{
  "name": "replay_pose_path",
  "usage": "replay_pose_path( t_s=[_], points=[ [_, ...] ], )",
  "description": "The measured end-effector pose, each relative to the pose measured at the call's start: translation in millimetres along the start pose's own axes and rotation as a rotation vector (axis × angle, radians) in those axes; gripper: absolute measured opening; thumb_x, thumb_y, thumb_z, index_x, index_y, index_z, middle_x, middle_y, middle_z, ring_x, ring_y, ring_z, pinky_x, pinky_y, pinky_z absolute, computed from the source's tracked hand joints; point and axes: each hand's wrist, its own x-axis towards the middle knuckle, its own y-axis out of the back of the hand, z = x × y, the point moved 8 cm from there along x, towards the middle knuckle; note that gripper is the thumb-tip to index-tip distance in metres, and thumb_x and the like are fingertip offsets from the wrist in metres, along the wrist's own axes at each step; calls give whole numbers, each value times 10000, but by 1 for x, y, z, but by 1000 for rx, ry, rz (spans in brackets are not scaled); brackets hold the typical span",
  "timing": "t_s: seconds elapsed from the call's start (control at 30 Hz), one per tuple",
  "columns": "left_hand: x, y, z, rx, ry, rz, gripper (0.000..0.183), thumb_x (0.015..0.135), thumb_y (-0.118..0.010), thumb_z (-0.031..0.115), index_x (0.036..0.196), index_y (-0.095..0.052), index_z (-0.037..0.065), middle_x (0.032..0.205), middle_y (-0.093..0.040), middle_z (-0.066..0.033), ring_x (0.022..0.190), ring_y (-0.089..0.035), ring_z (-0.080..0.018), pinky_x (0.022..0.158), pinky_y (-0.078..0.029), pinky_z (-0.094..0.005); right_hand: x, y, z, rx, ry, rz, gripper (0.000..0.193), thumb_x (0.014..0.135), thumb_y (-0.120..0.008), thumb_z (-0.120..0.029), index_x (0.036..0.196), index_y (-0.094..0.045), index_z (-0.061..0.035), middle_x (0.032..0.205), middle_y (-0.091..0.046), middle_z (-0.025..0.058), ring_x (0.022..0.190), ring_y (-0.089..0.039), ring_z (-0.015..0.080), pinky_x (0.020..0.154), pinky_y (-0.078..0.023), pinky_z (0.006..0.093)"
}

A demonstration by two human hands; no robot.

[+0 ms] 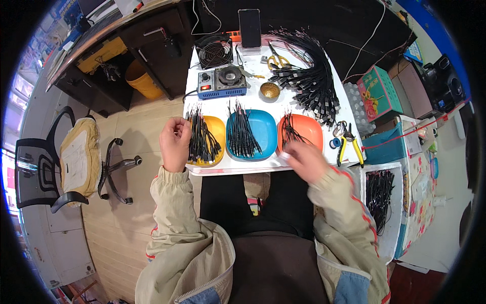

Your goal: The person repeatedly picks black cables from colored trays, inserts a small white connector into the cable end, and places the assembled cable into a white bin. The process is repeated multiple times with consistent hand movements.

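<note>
1. The left hand point(175, 142) was raised just left of the yellow dish point(211, 133), its fingers point(178, 126) curled loosely inward. A thin dark strand may have run between them, but the view was too small to tell whether they truly pinched a lead. To do this well, I judged that hand should stay steady and close to the yellow dish, so a lead could be taken over without tangling in the pile.
2. The yellow dish sat at the left end of a row of three on the white desk point(263, 164) and held a bundle of short black wire leads point(201, 136).
3. The blue dish point(258, 133), right of the yellow dish, held a similar bundle, spread like a fan.
4. The orange dish point(307, 130), farthest right of the yellow dish, held fewer leads.
5. The right hand point(304, 159) was blurred at the near rim of the orange dish; I could not tell whether its fingers were clenched or released. Lifting one lead by its end, I judged, would keep the rest undisturbed.
</note>
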Motion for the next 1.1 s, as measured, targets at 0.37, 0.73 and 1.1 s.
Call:
replay_pose_path(
  t_s=[0.37, 0.73, 1.1],
  points=[
    [-93, -41, 23, -902, 377, -385, 161, 962, -476, 55, 1115, -487, 5, 747, -571, -70, 566, -408, -58, 523, -340, -177, 113, -72, -6, -154, -140, 207, 151, 814, -606, -173, 810, -602, -22, 787, -646, 188, 796, -633, 363, 721, -495, 466],
    [-107, -48, 63, -947, 310, -262, 132, 977, -495, 133, 975, -526, 5, 705, -559, -53, 545, -420, -51, 447, -299, -172, 18, -23, -71, 460, 9, 210, 81, 882, -578, -60, 888, -534, 9, 798, -637, 59, 711, -614, 112, 619, -473, 245],
    [-137, -64, 107, -1170, 305, -226, 85, 948, -535, 70, 975, -531, -10, 949, -672, -169, 878, -650, -195, 789, -528, -303, -62, -32, -104, 550, -44, 283, 127, 781, -648, 0, 859, -549, 13, 701, -600, 51, 590, -581, 80, 544, -471, 231]
  ],
)
